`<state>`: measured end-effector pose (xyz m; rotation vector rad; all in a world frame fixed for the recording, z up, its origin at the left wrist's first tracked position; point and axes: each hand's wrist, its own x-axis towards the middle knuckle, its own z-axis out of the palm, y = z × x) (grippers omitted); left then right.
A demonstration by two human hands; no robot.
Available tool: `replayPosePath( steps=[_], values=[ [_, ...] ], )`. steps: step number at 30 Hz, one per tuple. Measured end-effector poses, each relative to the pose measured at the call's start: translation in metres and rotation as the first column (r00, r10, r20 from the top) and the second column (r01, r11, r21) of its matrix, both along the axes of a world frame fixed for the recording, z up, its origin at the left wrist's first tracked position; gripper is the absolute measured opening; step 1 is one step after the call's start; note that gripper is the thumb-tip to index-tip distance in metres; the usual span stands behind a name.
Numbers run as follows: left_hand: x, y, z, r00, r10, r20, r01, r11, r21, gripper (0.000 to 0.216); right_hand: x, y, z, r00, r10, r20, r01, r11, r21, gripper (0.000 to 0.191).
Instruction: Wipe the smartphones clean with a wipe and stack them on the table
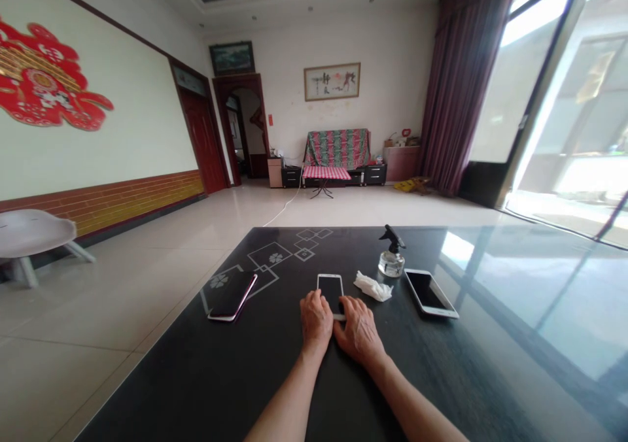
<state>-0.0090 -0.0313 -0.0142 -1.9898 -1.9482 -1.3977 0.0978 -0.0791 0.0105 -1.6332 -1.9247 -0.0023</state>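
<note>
A white-framed smartphone (pixel 330 286) with a dark screen lies on the dark glossy table, between my two hands. My left hand (pixel 316 319) has its fingers curled on the phone's left edge. From the other side my right hand (pixel 360 327) grips the lower right edge, its thumb near the bottom. Parts of the phone's sides are hidden under the fingers. Just right of it sits a crumpled white tissue (pixel 373 287). Behind the tissue stands a clear spray bottle (pixel 391 263) with a black trigger head. Another white smartphone (pixel 432 294) lies farther right.
A dark phone (pixel 231 296) with a pinkish edge rests at the left on the table (pixel 196 376). Beyond the table's far edge are a tiled floor, a small folding table (pixel 324 173) with a checked top, and a white chair (pixel 34 233) at far left.
</note>
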Motion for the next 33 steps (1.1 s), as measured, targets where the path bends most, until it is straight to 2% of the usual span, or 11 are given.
replayPosePath(
  steps=[22, 33],
  values=[
    [-0.0006, -0.0027, 0.0012, 1.0, -0.011, -0.006, 0.011, 1.0, -0.018, 0.031, 0.0002, -0.0032, 0.0018, 1.0, 0.002, -0.02, -0.002, 1.0, 0.014, 0.045],
    [-0.0009, -0.001, -0.0015, 0.998, -0.009, -0.057, 0.008, 1.0, -0.016, 0.033, 0.0068, 0.0015, 0.0, 0.996, 0.06, -0.065, -0.06, 0.998, 0.0, 0.043]
  ],
)
